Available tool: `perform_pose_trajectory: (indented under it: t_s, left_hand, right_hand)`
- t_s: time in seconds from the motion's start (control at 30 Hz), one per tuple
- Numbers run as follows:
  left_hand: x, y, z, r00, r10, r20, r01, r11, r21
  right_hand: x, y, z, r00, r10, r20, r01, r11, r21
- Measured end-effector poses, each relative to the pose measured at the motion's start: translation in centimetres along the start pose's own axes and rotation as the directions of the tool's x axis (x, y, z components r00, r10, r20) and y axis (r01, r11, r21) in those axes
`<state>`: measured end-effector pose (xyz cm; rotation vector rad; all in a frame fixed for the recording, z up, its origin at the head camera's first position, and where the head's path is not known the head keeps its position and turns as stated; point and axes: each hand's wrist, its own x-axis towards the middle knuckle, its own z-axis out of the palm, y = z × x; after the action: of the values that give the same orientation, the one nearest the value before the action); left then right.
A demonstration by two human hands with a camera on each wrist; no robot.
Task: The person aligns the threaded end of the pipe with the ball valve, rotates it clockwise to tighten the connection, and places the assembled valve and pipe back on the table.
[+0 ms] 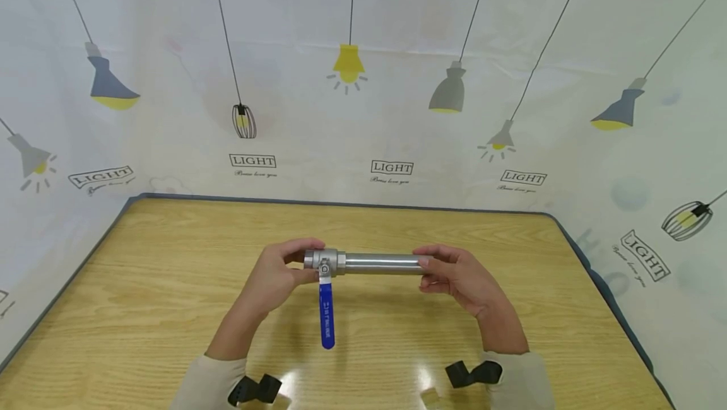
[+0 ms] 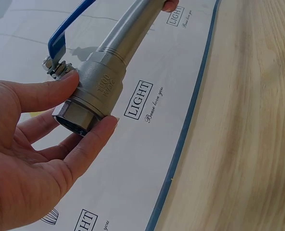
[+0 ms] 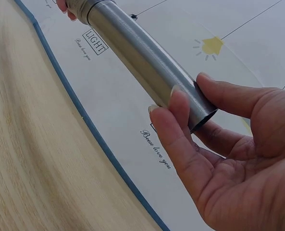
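Note:
A steel ball valve [image 1: 328, 260] with a blue lever handle [image 1: 327, 315] is joined end to end with a straight metal pipe [image 1: 380, 263]. The two lie level across the middle of the head view, held above the table. My left hand [image 1: 278, 277] grips the valve body between thumb and fingers; the left wrist view shows the hexagonal open end of the valve [image 2: 77, 117] between them. At the pipe's free end, my right hand [image 1: 460, 274] pinches the tube, whose hollow end shows in the right wrist view. The handle hangs toward me in the head view.
Below the hands is a wood-grain table [image 1: 170, 258] with a dark blue edge along its back. A pale sheet printed with lamps [image 1: 352, 145] and lettering rises behind it and at both sides. Black straps [image 1: 254, 390] sit on both cuffs.

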<state>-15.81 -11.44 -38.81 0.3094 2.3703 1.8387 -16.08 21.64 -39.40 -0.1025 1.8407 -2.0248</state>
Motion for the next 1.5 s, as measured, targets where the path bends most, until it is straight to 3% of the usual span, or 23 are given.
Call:
perform_pose_trajectory:
  t_s: [1.5]
  left_hand:
    - [0.04,0.02,0.14,1.000,-0.027,0.006,0.027,1.000,0.000]
  right_hand:
    - [-0.04,0.00,0.05,0.999,-0.006,-0.035,0.007,1.000,0.030]
